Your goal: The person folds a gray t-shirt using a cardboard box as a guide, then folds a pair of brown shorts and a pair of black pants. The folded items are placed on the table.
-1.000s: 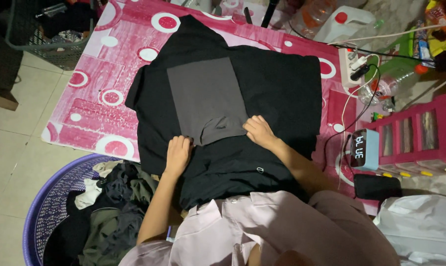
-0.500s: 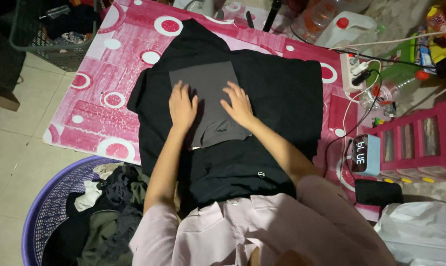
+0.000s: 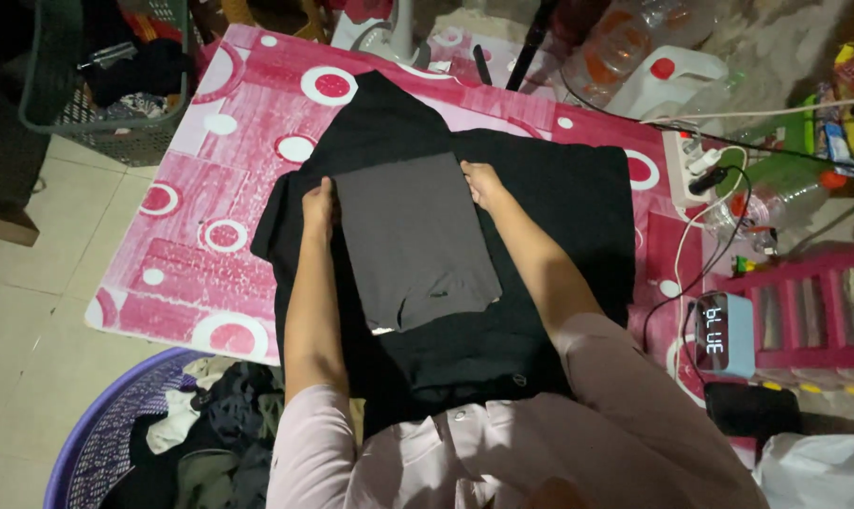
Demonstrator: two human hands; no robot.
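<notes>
Hands I see: two, left hand (image 3: 319,205) and right hand (image 3: 483,182)
Grey garment (image 3: 413,240): one
Black garment (image 3: 540,217): one
Laundry baskets: two, purple basket (image 3: 92,443) and dark basket (image 3: 101,90)
Clock (image 3: 724,335): one
</notes>
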